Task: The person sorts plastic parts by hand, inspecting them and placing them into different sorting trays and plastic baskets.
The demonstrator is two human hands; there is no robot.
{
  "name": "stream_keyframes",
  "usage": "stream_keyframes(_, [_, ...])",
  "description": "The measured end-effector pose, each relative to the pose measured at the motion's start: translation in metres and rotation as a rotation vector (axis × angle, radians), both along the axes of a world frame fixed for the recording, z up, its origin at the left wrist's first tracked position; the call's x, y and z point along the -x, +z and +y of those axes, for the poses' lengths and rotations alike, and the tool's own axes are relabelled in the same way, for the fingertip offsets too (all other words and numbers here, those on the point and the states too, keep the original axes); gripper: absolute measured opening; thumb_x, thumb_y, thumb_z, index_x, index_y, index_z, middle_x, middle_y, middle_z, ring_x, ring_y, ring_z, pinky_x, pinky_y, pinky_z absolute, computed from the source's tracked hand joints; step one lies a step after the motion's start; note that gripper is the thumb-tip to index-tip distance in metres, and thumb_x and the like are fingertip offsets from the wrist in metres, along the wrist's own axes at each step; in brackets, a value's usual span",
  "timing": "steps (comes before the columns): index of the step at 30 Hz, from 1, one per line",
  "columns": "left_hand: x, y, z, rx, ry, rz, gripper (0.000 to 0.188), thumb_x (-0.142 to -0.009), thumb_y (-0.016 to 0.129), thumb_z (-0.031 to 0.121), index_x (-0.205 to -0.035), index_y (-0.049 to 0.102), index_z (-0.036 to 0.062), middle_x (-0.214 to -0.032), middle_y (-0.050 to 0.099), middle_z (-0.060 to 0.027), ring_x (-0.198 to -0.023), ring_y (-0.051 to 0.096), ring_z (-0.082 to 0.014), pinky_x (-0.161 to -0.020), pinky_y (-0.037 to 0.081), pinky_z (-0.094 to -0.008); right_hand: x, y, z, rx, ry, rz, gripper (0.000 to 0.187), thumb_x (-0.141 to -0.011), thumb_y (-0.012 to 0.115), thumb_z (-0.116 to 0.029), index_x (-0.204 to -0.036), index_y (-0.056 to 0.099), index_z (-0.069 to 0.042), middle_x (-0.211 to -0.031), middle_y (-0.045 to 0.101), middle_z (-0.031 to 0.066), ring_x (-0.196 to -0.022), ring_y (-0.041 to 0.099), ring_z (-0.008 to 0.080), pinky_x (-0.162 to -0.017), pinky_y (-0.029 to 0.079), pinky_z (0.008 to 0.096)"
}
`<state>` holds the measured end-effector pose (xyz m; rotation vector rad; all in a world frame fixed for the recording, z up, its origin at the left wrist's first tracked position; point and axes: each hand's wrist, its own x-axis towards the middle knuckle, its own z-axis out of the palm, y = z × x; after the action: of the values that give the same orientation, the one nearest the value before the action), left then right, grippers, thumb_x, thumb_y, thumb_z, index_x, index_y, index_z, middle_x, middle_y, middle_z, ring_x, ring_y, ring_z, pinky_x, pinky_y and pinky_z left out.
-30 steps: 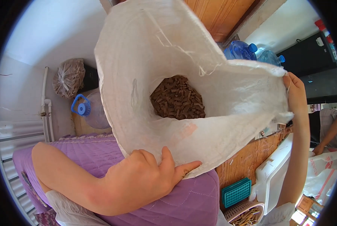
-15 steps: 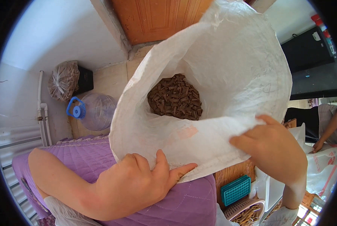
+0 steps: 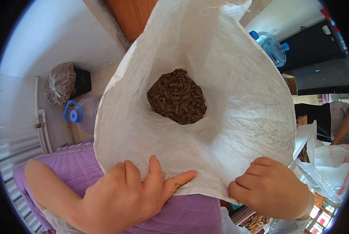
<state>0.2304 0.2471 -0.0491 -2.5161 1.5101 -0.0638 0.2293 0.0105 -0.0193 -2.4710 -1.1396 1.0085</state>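
A large white woven sack (image 3: 256, 97) gapes wide in front of me, its mouth tilted toward me. Deep inside lie many short dark-brown pieces (image 3: 177, 97), like chopped strips of bark. On the near rim, my left hand (image 3: 124, 191) has some fingers bent over the edge and its thumb stretched along it; the folded edge is held there. Farther right along the same rim, my right hand (image 3: 270, 187) is closed in a fist round the edge. The fingertips of the right hand are hidden against the cloth.
A purple quilted cover (image 3: 174, 214) lies beneath my left arm. Left stand a clear bottle with a blue handle (image 3: 76, 114) and a plastic bag (image 3: 60, 82) beside a black box. Behind the sack are a blue water bottle (image 3: 274, 50) and orange door (image 3: 129, 17). Another person (image 3: 336, 121) is at right.
My right hand has moved down and nearer along the rim and closed on it. The sack's mouth has opened wider and shifted left. My left hand keeps its place on the edge.
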Motion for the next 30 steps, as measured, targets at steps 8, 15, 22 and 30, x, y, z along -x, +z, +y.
stream_keyframes(8, [0.000,0.003,-0.006,-0.081,-0.003,0.043,0.032,-0.070,0.064,0.036,-0.101,0.063,0.0255,-0.078,0.056,-0.0005,-0.046,0.036,-0.0080,-0.037,0.030,-0.0168,0.008,-0.006,-0.002,-0.035,-0.011,-0.060,0.012,-0.063,0.058,-0.015,-0.072,0.056,-0.008,-0.060,0.051,-0.0009,-0.059,0.052,0.0131,-0.065,0.043,0.0253])
stream_keyframes(15, [-0.001,0.014,-0.004,-0.141,-0.027,0.048,0.031,-0.072,0.064,0.033,-0.101,0.063,0.0238,-0.081,0.057,-0.0003,-0.048,0.039,-0.0074,-0.037,0.031,-0.0175,0.059,0.049,-0.010,0.273,-0.239,-0.514,0.036,-0.080,0.059,-0.019,-0.115,0.047,-0.013,-0.114,0.052,0.0111,-0.102,0.051,0.0275,-0.089,0.036,0.0432])
stream_keyframes(22, [0.000,0.025,0.003,-0.155,-0.008,0.126,0.049,-0.070,0.051,0.012,-0.118,0.053,0.0210,-0.086,0.057,-0.0033,-0.050,0.045,-0.0135,-0.042,0.039,-0.0229,0.279,0.086,-0.142,0.660,-1.205,-1.278,0.042,-0.089,0.041,-0.026,-0.121,0.041,0.002,-0.122,0.046,0.0148,-0.116,0.041,0.0295,-0.099,0.029,0.0449])
stream_keyframes(30, [0.004,0.023,-0.077,-0.228,-0.048,0.370,0.027,-0.079,0.043,0.009,-0.101,0.055,-0.0004,-0.097,0.057,-0.0170,-0.075,0.056,-0.0313,-0.072,0.044,-0.0365,0.515,0.046,-0.184,0.419,-2.266,-1.674,0.027,-0.083,0.052,-0.016,-0.107,0.053,-0.003,-0.100,0.057,0.0082,-0.090,0.053,0.0165,-0.080,0.042,0.0283])
